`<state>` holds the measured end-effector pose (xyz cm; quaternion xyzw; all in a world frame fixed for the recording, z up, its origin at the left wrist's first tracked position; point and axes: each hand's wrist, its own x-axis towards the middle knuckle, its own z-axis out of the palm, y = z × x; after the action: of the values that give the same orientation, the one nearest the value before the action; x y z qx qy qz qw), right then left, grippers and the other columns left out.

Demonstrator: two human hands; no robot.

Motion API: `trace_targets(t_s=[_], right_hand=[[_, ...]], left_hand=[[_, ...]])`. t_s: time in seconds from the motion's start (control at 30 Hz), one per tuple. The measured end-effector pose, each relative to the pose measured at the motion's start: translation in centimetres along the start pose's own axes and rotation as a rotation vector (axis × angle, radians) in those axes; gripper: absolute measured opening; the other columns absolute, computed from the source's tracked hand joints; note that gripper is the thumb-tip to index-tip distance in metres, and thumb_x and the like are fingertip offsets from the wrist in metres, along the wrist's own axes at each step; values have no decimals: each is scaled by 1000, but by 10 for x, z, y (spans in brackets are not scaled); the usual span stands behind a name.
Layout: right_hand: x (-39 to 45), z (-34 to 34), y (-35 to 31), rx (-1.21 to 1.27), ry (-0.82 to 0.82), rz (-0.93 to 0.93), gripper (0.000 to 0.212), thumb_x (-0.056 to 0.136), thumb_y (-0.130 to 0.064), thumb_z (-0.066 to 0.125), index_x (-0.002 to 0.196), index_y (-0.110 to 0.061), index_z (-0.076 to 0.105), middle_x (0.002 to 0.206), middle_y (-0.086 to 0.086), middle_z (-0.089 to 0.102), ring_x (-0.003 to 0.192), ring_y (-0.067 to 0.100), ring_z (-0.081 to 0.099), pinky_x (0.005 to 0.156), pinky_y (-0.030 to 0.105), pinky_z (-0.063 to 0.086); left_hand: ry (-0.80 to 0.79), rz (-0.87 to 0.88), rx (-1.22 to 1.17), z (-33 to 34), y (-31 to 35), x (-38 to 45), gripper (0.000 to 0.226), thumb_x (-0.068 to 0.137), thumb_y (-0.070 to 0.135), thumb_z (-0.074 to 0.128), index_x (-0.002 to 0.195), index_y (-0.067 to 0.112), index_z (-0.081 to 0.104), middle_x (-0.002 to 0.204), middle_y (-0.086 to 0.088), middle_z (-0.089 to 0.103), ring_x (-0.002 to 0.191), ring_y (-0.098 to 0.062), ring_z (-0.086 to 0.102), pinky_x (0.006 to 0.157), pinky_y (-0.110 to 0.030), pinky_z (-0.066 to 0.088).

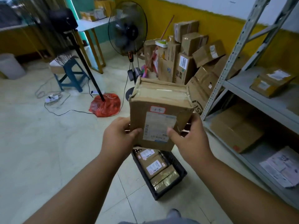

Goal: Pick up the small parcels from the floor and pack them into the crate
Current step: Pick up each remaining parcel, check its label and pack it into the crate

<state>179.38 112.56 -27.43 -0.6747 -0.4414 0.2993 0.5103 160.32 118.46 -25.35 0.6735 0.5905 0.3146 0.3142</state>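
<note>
I hold a brown cardboard parcel (pixel 160 104) with a white shipping label and a small red-edged sticker, up in the air in the middle of the view. My left hand (pixel 118 136) grips its lower left side, my right hand (pixel 189 135) its lower right side, thumbs on the labelled face. Directly below it on the floor stands a black plastic crate (pixel 178 165) with several labelled and taped parcels (pixel 153 165) inside. The far end of the crate is hidden behind the held parcel.
A heap of cardboard boxes (pixel 191 59) lies against the yellow wall behind. A grey metal shelf (pixel 258 88) with parcels stands at the right. A standing fan (pixel 127 29), a tripod on a red bag (pixel 105 105), a blue stool (pixel 71 73) and cables are at the left.
</note>
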Motion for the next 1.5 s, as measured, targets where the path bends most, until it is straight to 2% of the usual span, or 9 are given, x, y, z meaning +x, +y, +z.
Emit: trace_targets(t_s=[0.33,0.77,0.9,1.03,1.13,1.23,1.3,1.43,1.5], right_hand=[[115,74,18,-40,138,158,34,82,-27,78,103,-31,53,106,-12,66,93,3,67,71,27,60],[184,189,92,-60,624,573,22,91,-36,69,102,-30,51,102,-11,65,89,5,65,67,20,55],[188,207,173,-27,654,697,16,95,-31,66,104,-26,53,99,-12,63,83,-1,62,52,7,48],[187,249,292,31,679,895,21,96,-28,64,115,-20,60,113,-1,70,96,16,69,65,22,58],[186,293,379,85,679,989,26,99,-26,58,124,-19,62,120,1,68,106,23,68,60,18,52],[180,332,459,62,658,1053,28,101,-31,54,126,-21,61,120,0,68,103,22,67,59,21,52],[172,358,503,71,634,1107,27,101,-35,51,124,-24,61,119,2,68,100,22,68,67,30,60],[159,397,565,86,565,1146,33,104,-35,46,132,-20,56,119,3,66,104,22,66,48,11,45],[158,410,587,101,559,1129,33,104,-34,47,130,-18,58,119,3,67,105,24,67,52,14,49]], left_hand=[[-249,60,111,13,-43,166,15,89,24,70,84,38,67,92,9,66,83,-8,61,78,-33,52],[-764,323,301,105,-133,349,12,92,33,65,100,30,74,89,12,59,69,6,51,61,-12,32],[-820,317,361,178,-194,346,9,94,28,60,97,24,68,97,6,61,72,-2,50,59,-18,33],[-837,183,443,259,-287,326,7,90,21,59,94,22,52,103,-3,59,78,-12,54,67,-26,46],[-881,200,472,310,-369,310,77,87,26,69,148,28,22,126,-5,51,108,-21,56,91,-41,54],[-993,364,600,351,-445,295,111,84,37,74,148,49,-16,131,-11,37,115,-24,47,96,-42,52],[-1046,411,702,371,-492,289,106,86,44,70,146,53,-16,136,-13,30,121,-28,42,100,-42,49],[-1104,432,778,402,-555,291,100,85,44,70,149,53,-7,146,-15,21,133,-36,34,103,-50,47],[-1114,447,825,414,-577,295,99,85,45,70,150,51,-3,148,-17,19,135,-38,31,105,-52,45]])
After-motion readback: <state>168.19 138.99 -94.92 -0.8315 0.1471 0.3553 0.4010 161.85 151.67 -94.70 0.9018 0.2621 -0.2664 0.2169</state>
